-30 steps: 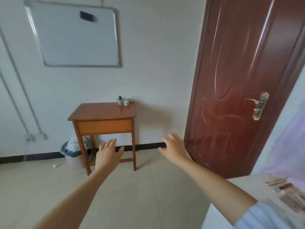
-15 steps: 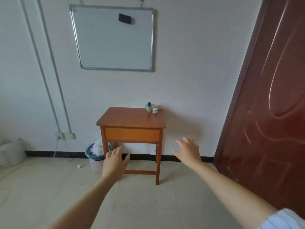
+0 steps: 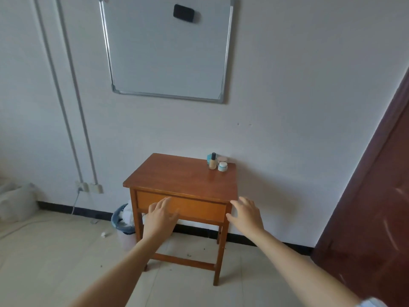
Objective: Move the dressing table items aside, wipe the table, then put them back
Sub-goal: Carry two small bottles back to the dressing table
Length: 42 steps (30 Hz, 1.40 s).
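Both hands are held out empty in front of the body. The left hand (image 3: pixel 160 216) has its fingers (image 3: pixel 164 201) straight and a little spread, and the right hand (image 3: pixel 246 212) has its fingers (image 3: pixel 240 201) apart in the same way, with nothing gripped. The task's items stand in a tight cluster beyond the right fingers and slightly to their inner side, at the far right corner of the wooden surface (image 3: pixel 177 176), close to the wall. A dark-capped foundation bottle (image 3: pixel 213 161) is seen with a white jar (image 3: pixel 222 166) just beside it. A blue jar (image 3: pixel 209 157) stands behind the bottle and a pale-lidded jar (image 3: pixel 222 159) behind the white one; whether they touch cannot be told. The step in hand is judged to be the reach for the first item, since nothing looks to have been moved aside yet. The right hand lies nearer and is better used. The tall, narrow bottle should be taken first, pinched low round its body and lifted straight up, because it is likely to be toppled if brushed. The jars are then best gripped from above, round their lids. No cloth is seen, so one would have to be fetched before wiping.
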Tool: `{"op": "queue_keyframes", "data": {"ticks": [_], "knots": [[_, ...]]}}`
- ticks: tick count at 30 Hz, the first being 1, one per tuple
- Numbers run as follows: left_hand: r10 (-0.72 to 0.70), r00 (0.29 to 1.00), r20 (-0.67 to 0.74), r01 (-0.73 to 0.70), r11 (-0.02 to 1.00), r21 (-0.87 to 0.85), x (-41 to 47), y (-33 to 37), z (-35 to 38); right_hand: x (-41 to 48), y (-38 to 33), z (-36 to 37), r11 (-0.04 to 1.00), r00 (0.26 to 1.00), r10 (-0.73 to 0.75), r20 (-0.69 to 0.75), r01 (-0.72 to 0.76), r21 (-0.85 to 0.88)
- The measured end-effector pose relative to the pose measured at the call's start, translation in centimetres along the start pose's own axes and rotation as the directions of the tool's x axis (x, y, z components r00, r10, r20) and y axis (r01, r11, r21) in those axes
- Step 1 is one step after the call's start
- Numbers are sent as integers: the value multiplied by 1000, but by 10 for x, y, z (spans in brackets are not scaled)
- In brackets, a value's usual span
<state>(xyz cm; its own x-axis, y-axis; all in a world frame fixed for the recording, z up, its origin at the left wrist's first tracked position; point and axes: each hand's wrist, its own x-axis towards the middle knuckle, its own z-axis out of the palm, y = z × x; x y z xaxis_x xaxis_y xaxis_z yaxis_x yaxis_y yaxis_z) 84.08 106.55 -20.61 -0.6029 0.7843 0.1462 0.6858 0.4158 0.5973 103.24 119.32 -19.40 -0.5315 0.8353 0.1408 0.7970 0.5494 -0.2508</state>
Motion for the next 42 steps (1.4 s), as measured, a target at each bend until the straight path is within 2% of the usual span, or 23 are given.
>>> {"op": "queue_keyframes", "data": {"ticks": [3, 8, 16, 26, 36, 42], "knots": [[-23, 1000, 6, 23, 1000, -12, 40, -7, 14, 41, 5, 15, 1000, 1000, -1, 20, 1, 0], [16, 1000, -10, -16, 1000, -15, 127, -15, 31, 122, 5, 28, 1000, 1000, 5, 19, -4, -22], [104, 993, 53, -103, 994, -28, 279, -6, 52, 252, 12, 27, 989, 988, 144, -59, -145, -10], [99, 962, 254, -97, 995, -22, 384, -5, 142, 345, 62, 87, 949, 951, 302, 62, -307, 78], [3, 954, 299, 16, 998, -62, 500, 42, 227, 469, 119, 148, 925, 956, 247, 161, -282, 256], [-8, 943, 333, 47, 993, -110, 535, 60, 265, 520, 140, 172, 909, 958, 199, 208, -260, 326]]}}
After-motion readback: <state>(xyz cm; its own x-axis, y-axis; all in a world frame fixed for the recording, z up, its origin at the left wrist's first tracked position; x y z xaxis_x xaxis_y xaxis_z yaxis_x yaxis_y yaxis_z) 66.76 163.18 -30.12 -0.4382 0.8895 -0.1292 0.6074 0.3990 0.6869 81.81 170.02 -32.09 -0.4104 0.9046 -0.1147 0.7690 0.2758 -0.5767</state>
